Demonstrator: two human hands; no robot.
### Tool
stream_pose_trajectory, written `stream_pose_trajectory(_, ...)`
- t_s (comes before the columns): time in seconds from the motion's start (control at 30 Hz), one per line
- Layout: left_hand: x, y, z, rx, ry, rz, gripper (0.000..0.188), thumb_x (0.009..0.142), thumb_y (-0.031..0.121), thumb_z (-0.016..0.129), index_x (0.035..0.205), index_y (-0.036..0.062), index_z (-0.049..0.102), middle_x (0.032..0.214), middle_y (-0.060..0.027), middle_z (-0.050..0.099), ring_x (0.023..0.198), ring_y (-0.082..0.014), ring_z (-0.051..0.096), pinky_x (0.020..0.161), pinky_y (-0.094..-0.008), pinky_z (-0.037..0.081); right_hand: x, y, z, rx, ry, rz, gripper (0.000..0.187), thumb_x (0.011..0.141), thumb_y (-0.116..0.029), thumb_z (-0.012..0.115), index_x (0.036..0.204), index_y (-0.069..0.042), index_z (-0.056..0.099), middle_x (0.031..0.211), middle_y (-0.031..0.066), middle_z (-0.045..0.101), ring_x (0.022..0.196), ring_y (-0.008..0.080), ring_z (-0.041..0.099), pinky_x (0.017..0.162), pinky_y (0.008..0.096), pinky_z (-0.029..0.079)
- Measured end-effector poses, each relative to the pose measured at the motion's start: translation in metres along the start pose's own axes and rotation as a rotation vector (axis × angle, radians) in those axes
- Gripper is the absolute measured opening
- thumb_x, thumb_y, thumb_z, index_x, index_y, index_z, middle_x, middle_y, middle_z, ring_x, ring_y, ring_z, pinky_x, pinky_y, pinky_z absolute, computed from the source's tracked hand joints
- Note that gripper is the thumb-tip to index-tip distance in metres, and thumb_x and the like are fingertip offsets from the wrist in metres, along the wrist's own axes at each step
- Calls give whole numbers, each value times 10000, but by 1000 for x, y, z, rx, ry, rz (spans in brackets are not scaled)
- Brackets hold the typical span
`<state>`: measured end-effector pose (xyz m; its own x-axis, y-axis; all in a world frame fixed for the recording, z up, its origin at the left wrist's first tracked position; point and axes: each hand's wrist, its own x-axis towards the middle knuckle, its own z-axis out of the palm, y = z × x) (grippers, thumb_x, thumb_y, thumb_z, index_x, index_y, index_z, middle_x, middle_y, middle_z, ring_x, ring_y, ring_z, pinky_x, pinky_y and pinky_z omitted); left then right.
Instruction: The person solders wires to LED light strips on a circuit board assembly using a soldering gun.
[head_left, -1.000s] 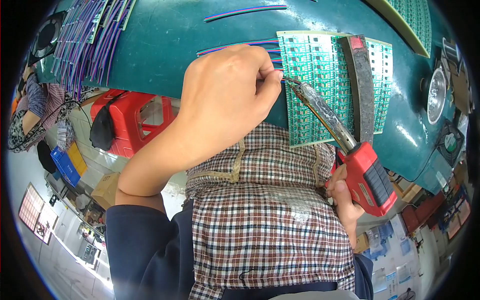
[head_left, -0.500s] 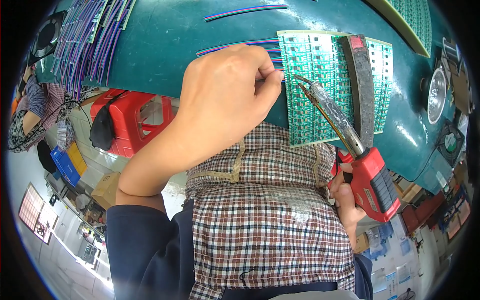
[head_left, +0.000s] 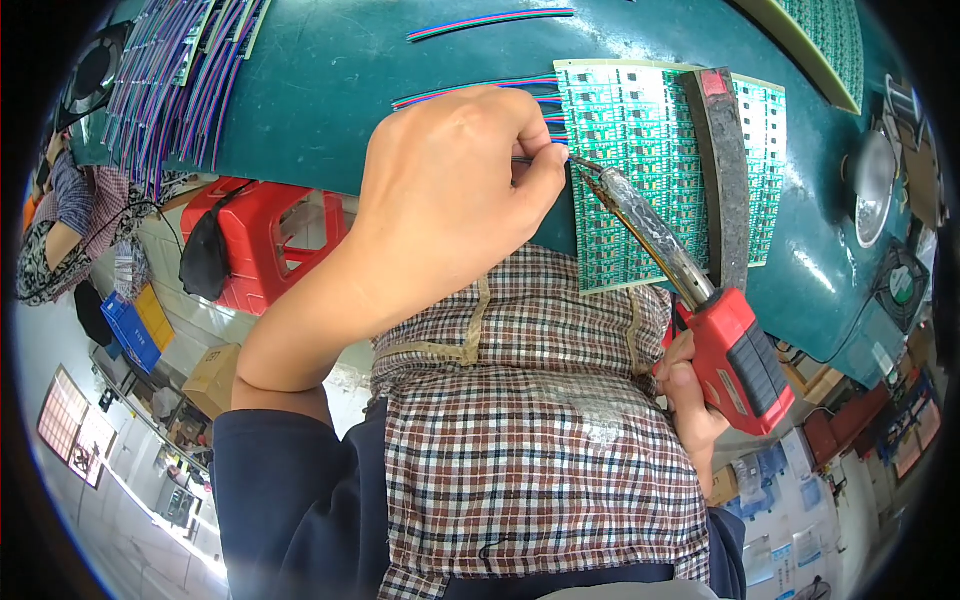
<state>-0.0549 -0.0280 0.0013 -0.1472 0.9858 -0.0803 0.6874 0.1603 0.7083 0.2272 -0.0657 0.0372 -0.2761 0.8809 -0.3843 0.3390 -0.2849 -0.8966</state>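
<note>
A green circuit board panel (head_left: 640, 200) lies on the table, with rows of small parts. My left hand (head_left: 465, 170) is closed in a pinch on a thin multi-coloured ribbon cable at the panel's left edge; the hand hides most of it. Other ribbon cables (head_left: 480, 90) reach the same edge just above that hand. My right hand (head_left: 692, 390) is wrapped round the red handle of a soldering gun (head_left: 740, 360). Its tip meets the panel's left edge, close to my left fingertips. A dark, heavy bar (head_left: 718, 170) lies across the panel.
One loose ribbon cable (head_left: 490, 24) lies farther back on the green table (head_left: 320, 110). A pile of wired boards (head_left: 185, 80) fills the far left. At the right are a metal bowl (head_left: 873, 190) and a small fan (head_left: 900, 285). A red stool (head_left: 270, 240) stands left of the table.
The soldering gun has shifted slightly up and left, and its tip has moved from over the panel to the edge by my left fingers. My left hand has barely moved.
</note>
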Motion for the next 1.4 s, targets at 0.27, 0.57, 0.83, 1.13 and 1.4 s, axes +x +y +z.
stream_pose_trajectory(0.27,1,1,0,23,3,-13,159,806,161,720,735,36,651,731,-114,677,706,-298,686,644,-419,543,-4,-9,0,7,46,75,165,891,-130,671,906,7,581,696,94,558,561,141,504,531,273,424)
stream_pose_trajectory(0.57,0,1,3,18,28,0,163,798,162,722,726,37,647,727,-114,673,711,-299,684,645,-419,543,-1,1,-3,-21,-16,-5,140,888,-107,655,885,8,574,688,96,553,569,157,518,531,281,421)
stream_pose_trajectory(0.83,-1,2,2,58,20,18,164,830,137,778,762,38,667,717,-56,664,604,-153,641,558,-278,508,-5,2,-3,-7,43,-17,159,895,-117,654,888,7,555,690,104,550,555,146,507,510,276,404)
stream_pose_trajectory(1.13,0,2,2,68,17,22,167,833,144,780,767,42,665,717,-56,663,607,-158,643,559,-281,509,-5,2,0,15,106,-44,331,916,-202,676,1072,73,578,614,63,527,458,102,425,478,258,370)
stream_pose_trajectory(1.4,19,0,-20,162,46,93,149,864,157,773,830,37,692,734,-50,655,613,-150,620,565,-288,484,-3,-2,-2,69,94,-54,360,925,-190,658,1124,93,559,578,52,491,450,100,414,466,270,386)
